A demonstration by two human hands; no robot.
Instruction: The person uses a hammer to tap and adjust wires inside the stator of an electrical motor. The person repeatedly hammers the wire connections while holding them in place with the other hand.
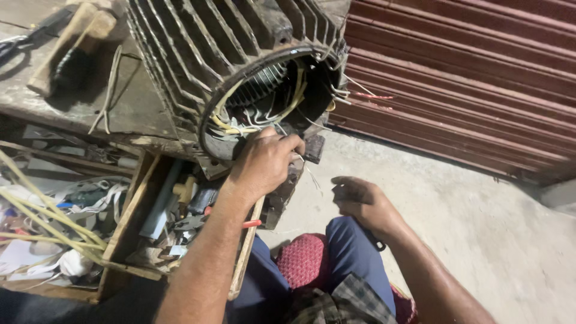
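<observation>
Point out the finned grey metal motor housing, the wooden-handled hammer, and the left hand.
Finned grey metal motor housing [198, 42], head view: on the cooling fins on top.
Wooden-handled hammer [60, 51], head view: on the handle's middle.
Left hand [264, 165], head view: on its back.

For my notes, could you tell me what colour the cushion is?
Red cushion, clearest in the head view.

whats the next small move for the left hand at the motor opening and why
Probably tuck the loose wires back inside the motor: the left hand already grips its lower rim, the wires stick out past it, and the right hand hangs free below.
</observation>
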